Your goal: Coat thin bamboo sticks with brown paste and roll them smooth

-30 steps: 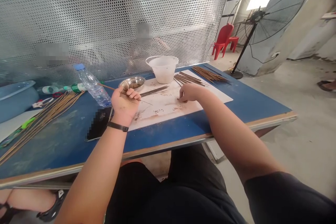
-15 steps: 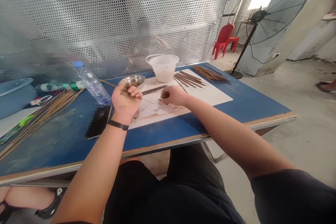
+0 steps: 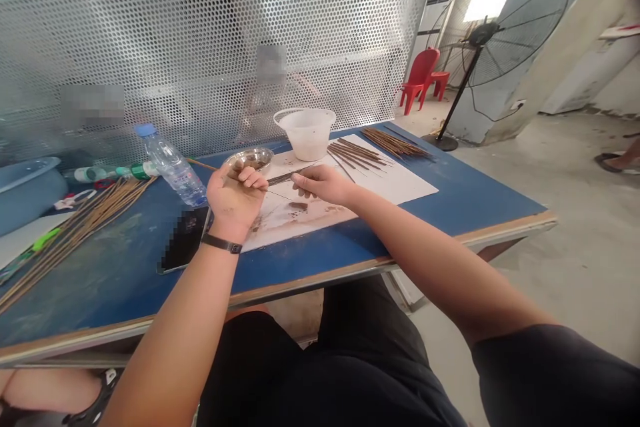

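Note:
My left hand (image 3: 235, 193), palm up with curled fingers, grips a thin stick (image 3: 280, 196) that points right over the stained white board (image 3: 350, 209). At the stick's far end is a small dark brown lump (image 3: 299, 205); I cannot tell whether it is attached. My right hand (image 3: 320, 185) is just above and right of that end, thumb and fingers pressed together; what they hold, if anything, is hidden. Dark thin sticks (image 3: 285, 177) lie behind, between both hands. Dark crumbs are scattered on the board.
A metal bowl (image 3: 255, 156) and white plastic tub (image 3: 306, 137) stand behind my hands. Brown coated sticks (image 3: 357, 155) and another bundle (image 3: 395, 142) lie right. Left are a water bottle (image 3: 173, 170), phone (image 3: 183, 240), long sticks (image 3: 95, 220) and blue basin (image 3: 27, 190). A perforated metal screen (image 3: 200, 47) stands behind.
My right hand has lifted slightly up and left from the board, uncovering the dark lump at the stick's end. My left hand stays in nearly the same place, still gripping the stick.

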The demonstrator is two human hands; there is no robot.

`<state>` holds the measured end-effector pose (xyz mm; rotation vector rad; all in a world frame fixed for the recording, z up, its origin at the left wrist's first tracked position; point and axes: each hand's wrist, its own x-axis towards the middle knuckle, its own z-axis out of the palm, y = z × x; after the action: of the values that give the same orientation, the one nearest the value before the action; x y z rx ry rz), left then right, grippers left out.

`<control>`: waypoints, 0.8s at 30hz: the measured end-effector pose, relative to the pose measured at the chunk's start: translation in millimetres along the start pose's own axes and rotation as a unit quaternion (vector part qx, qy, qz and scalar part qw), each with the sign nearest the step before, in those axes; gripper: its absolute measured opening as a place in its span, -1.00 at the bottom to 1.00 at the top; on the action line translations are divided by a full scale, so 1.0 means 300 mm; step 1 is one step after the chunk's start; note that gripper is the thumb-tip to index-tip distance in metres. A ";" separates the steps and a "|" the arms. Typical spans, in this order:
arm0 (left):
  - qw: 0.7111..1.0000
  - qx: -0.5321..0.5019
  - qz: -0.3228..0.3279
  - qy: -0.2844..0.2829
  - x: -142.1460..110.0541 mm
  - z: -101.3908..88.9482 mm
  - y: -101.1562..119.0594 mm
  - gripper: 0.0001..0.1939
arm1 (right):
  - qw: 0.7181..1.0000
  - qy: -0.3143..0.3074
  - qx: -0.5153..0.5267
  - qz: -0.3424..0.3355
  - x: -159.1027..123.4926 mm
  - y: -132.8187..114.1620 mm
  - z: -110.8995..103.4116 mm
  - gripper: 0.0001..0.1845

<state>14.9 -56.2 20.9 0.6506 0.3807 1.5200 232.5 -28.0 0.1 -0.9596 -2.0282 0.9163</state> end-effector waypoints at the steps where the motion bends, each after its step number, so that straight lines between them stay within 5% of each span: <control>1: 1.000 -0.001 0.001 -0.010 -0.002 0.001 -0.002 -0.73 | 0.999 -0.026 0.029 -0.011 -0.003 -0.006 0.003 -0.52; 6: 1.000 0.009 -0.012 -0.025 -0.009 0.005 -0.008 -0.77 | 0.992 -0.112 -0.015 -0.056 -0.007 -0.017 0.018 -0.66; 15: 0.998 0.050 0.016 -0.022 -0.016 0.032 -0.014 -0.77 | 0.992 -0.107 -0.006 -0.067 -0.002 -0.006 0.019 -0.86; 19: 0.995 0.098 0.029 -0.024 -0.024 0.042 -0.014 -0.66 | 0.986 -0.125 0.100 -0.043 -0.005 -0.007 0.020 -0.86; 24: 0.989 0.132 0.054 -0.027 -0.025 0.044 -0.025 -0.46 | 0.945 -0.126 0.302 -0.019 -0.005 -0.012 -0.012 -0.74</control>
<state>28.6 -65.2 25.5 0.9312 0.5174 1.5637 234.9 -30.0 4.4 -0.4769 -1.7711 1.5820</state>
